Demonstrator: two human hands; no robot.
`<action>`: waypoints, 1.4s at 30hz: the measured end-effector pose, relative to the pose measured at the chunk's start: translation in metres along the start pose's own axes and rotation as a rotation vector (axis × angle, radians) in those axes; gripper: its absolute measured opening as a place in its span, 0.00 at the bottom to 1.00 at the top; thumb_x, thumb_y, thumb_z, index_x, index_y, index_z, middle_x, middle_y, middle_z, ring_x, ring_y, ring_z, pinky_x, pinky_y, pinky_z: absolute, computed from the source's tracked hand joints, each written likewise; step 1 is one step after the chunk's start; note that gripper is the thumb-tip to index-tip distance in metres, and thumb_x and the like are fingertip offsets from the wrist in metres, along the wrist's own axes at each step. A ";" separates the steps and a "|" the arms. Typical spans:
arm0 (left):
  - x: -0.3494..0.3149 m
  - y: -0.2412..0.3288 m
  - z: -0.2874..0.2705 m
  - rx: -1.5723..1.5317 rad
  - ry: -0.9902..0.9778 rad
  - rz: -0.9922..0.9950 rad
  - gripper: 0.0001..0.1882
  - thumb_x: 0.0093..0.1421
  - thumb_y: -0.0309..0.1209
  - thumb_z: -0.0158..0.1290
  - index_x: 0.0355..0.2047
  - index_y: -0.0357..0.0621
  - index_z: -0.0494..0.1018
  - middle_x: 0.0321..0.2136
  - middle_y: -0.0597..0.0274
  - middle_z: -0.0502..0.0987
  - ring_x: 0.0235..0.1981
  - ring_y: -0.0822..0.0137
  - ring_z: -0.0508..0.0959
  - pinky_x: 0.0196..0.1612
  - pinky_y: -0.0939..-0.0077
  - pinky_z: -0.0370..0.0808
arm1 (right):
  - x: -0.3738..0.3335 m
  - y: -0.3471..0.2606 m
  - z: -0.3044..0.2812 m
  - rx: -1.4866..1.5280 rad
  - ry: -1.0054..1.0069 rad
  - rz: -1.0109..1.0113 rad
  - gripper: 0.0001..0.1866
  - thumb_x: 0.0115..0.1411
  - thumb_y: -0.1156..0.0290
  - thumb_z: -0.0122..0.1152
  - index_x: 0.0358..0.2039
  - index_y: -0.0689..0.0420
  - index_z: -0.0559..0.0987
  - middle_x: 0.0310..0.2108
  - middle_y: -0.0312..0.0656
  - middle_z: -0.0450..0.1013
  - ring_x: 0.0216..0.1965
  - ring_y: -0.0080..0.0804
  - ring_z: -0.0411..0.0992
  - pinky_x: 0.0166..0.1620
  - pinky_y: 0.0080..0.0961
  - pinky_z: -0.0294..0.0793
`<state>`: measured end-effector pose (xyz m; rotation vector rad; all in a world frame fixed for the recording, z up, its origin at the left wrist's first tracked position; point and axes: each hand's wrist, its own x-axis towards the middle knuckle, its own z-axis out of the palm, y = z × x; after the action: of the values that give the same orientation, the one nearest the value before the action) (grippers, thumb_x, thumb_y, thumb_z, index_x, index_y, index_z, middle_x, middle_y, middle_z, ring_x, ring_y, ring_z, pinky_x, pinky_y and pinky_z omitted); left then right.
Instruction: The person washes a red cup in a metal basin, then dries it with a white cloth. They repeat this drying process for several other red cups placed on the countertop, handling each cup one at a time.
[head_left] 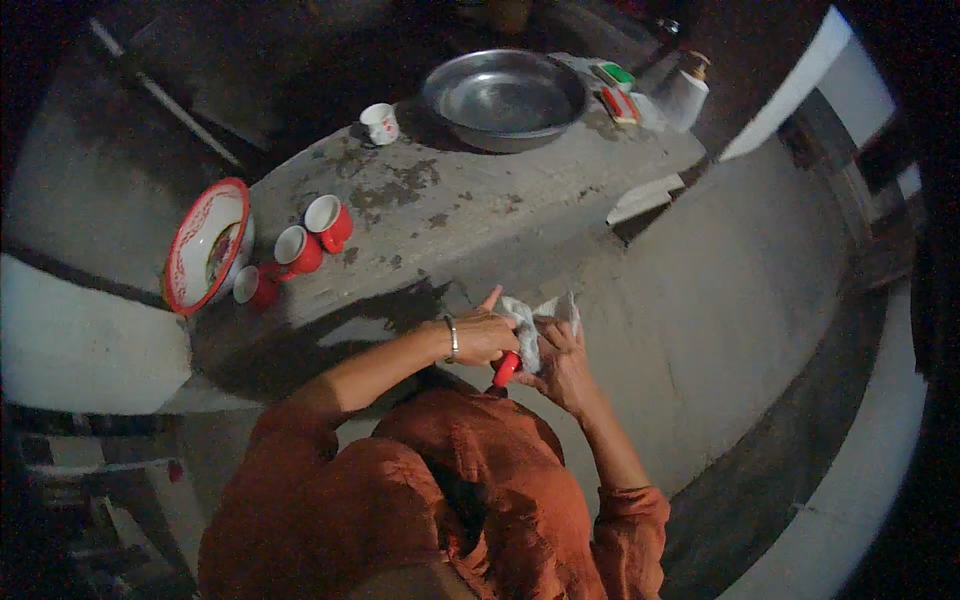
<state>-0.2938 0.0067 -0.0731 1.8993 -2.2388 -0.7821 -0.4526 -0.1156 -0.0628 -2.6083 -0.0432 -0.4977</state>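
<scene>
Close in front of my body, both hands are together around a red mug [507, 369], of which mostly the handle shows. My left hand [482, 338], with a metal bangle at the wrist, is closed on the mug, one finger sticking out. A white cloth [526, 335] is bunched between the hands, and my right hand [562, 368] closes on it against the mug. The mug's body is mostly hidden by fingers and cloth.
On the grey ledge stand red mugs [299, 250], white inside, beside a red-rimmed enamel basin [207, 245] tilted on edge. Farther back are a white cup [379, 124], a wide metal basin [505, 98], a green-topped item [613, 75], a red item [620, 105] and a pump bottle [684, 95].
</scene>
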 end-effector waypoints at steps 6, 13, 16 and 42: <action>-0.005 0.000 -0.010 -0.118 -0.116 0.035 0.05 0.41 0.27 0.49 0.21 0.47 0.71 0.24 0.61 0.70 0.39 0.58 0.71 0.54 0.29 0.30 | -0.009 -0.008 0.003 0.274 -0.340 0.372 0.24 0.43 0.59 0.66 0.36 0.62 0.73 0.37 0.48 0.68 0.40 0.45 0.63 0.47 0.39 0.56; 0.002 -0.010 0.012 -0.101 0.088 0.035 0.09 0.37 0.25 0.50 0.24 0.41 0.71 0.31 0.58 0.68 0.42 0.57 0.67 0.58 0.43 0.42 | -0.009 -0.026 0.018 0.850 -0.054 0.691 0.14 0.46 0.72 0.65 0.32 0.63 0.73 0.24 0.39 0.70 0.26 0.29 0.67 0.31 0.27 0.66; 0.005 -0.007 0.002 -0.235 0.253 -0.019 0.19 0.41 0.25 0.51 0.37 0.41 0.67 0.38 0.58 0.67 0.46 0.57 0.66 0.58 0.59 0.54 | -0.017 -0.028 0.020 0.922 0.076 0.791 0.10 0.48 0.78 0.63 0.31 0.63 0.73 0.24 0.37 0.70 0.23 0.22 0.66 0.26 0.22 0.67; -0.022 0.010 -0.016 -1.744 0.673 -0.124 0.28 0.54 0.39 0.51 0.54 0.46 0.59 0.49 0.62 0.64 0.49 0.68 0.65 0.51 0.73 0.63 | 0.011 -0.038 0.010 1.408 0.047 0.840 0.20 0.53 0.65 0.60 0.44 0.59 0.70 0.37 0.40 0.70 0.37 0.27 0.67 0.40 0.27 0.69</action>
<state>-0.2919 0.0232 -0.0496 0.9912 -0.4349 -1.1734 -0.4431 -0.0778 -0.0499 -1.0636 0.5034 -0.0939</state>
